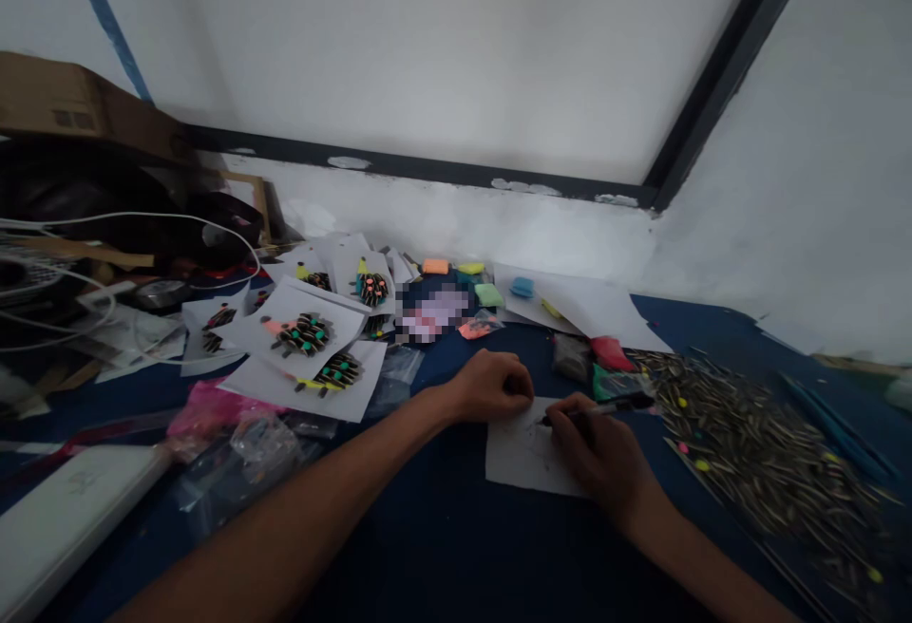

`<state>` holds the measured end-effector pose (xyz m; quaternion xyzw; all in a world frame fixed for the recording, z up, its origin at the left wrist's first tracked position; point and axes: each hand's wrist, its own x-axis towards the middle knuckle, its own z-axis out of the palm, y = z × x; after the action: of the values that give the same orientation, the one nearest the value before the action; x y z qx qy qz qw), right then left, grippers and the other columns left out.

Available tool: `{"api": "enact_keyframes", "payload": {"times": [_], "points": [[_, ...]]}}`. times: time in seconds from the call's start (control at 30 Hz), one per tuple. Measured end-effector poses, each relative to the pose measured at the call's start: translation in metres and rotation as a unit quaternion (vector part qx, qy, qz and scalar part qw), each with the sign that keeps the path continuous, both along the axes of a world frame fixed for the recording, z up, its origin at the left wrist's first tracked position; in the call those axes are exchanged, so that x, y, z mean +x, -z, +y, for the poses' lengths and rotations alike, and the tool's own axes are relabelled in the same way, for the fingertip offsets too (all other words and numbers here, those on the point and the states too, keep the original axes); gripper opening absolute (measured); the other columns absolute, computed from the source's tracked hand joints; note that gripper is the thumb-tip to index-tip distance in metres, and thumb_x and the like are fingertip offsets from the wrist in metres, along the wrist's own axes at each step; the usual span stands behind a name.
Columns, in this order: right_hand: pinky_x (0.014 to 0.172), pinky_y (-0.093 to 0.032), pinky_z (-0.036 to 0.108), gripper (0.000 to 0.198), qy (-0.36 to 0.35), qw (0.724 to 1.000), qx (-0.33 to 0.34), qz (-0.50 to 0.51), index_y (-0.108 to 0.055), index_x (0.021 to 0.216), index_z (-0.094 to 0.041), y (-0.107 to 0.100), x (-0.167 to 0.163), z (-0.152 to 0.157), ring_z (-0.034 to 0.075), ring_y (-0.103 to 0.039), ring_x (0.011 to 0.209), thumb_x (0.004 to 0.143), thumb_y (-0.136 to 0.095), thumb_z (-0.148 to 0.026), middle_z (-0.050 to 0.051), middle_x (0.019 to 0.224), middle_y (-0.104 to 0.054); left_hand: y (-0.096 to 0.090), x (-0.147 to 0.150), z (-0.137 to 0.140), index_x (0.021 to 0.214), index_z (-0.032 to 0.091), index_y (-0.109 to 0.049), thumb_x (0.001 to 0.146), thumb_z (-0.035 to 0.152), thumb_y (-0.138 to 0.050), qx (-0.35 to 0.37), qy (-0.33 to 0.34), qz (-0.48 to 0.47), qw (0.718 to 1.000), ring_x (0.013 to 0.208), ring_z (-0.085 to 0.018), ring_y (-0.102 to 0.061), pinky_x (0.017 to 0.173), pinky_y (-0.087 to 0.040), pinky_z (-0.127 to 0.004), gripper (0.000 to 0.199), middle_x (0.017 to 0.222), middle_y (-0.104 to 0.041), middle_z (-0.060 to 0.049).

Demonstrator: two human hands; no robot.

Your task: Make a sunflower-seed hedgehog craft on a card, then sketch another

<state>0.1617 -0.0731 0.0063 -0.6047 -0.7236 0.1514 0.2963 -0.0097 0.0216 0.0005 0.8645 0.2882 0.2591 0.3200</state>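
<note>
My right hand [602,457] is closed round a dark marker pen [602,406], its tip low over a small white sheet of paper [514,460]. Faint pencil-thin lines of a drawing show on that sheet, partly covered by my right hand. At the sheet's upper left edge rests my left hand [493,386], fingers curled into a loose fist, with no object visible in it. Just beyond lie a grey packet [572,357], a red packet [611,352] and a green packet [618,383]. To the right spreads a heap of striped sunflower seeds [762,452].
Left of my hands lie several white sheets with seed-and-clay hedgehog figures [303,330]. Nearer are a pink plastic bag [218,414], clear wrappers [249,471] and a white box [78,519]. Coloured clay packets [488,294] line the wall side. White cables [178,217] hang at left.
</note>
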Motion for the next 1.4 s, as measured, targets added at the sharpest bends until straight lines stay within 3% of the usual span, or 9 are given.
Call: {"api": "enact_keyframes", "payload": {"times": [0.77,1.0,1.2,1.4], "points": [[0.046,-0.037,0.025,0.029,-0.005,1.000,-0.015,0.012,-0.057,0.075,-0.021,0.000,0.000,0.000,0.016,-0.057,0.047,0.088,-0.040,-0.041,0.000,0.057,-0.061,-0.001,0.000,-0.001,0.074,0.014,-0.070,0.070,0.011,-0.063,-0.003,-0.002,-0.004,1.000,0.066,-0.009,-0.054,0.058,-0.039,-0.018,0.009,0.075,-0.058,0.000],[0.048,-0.041,0.025,0.033,0.052,0.997,0.024,0.049,-0.054,0.065,-0.022,0.000,0.000,0.000,0.015,-0.057,0.047,0.087,-0.043,-0.044,0.000,0.056,-0.061,-0.004,-0.001,-0.002,0.075,0.013,-0.071,0.069,0.011,-0.063,-0.017,-0.002,0.003,1.000,0.066,-0.009,-0.054,0.059,-0.040,-0.018,0.009,0.077,-0.059,-0.001],[0.046,-0.039,0.025,0.031,0.039,0.998,0.009,0.039,-0.055,0.069,-0.022,0.001,0.001,0.001,0.015,-0.058,0.045,0.087,-0.043,-0.044,-0.001,0.054,-0.061,-0.003,-0.001,-0.001,0.075,0.013,-0.071,0.069,0.012,-0.063,-0.005,0.004,-0.003,1.000,0.066,-0.009,-0.054,0.059,-0.040,-0.018,0.010,0.076,-0.058,-0.001],[0.051,-0.043,0.026,0.033,0.018,0.999,-0.007,0.029,-0.056,0.070,-0.022,0.006,0.004,0.002,0.018,-0.065,0.059,0.090,-0.039,-0.043,0.004,0.068,-0.069,-0.002,0.000,-0.001,0.075,0.014,-0.070,0.070,0.012,-0.062,-0.007,0.000,0.004,1.000,0.067,-0.010,-0.054,0.060,-0.041,-0.018,0.010,0.078,-0.058,-0.001]]}}
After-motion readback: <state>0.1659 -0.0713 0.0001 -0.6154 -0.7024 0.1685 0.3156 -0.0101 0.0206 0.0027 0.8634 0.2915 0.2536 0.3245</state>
